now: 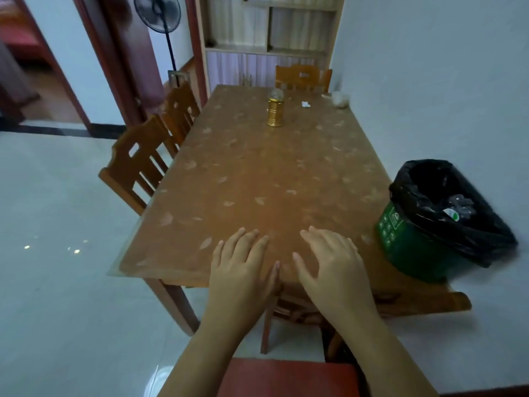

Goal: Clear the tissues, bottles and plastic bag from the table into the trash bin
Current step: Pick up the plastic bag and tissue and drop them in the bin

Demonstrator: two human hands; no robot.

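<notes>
Head view looks forward and down the table [257,173] from its near end; hands close below.

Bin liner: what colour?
Black liner, over a green bin. Head view, the only one, shows it clearly.

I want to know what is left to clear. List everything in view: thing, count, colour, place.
Brown leaf-patterned table: one, brown, centre.
Gold lantern with clear dome: one, gold, table's far end.
Small crumpled white tissue: one, white, right of lantern.
Whitish crumpled lump: one, off-white, far right corner; tissue or bag, cannot tell.
Green trash bin with black liner: one, green, floor right of table; apparently a clear bottle inside.
Wooden chairs: four, brown; two left, one far, one near.
Black standing fan: one, black, far left.
Left hand: flat on table.
Right hand: flat beside it.
</notes>
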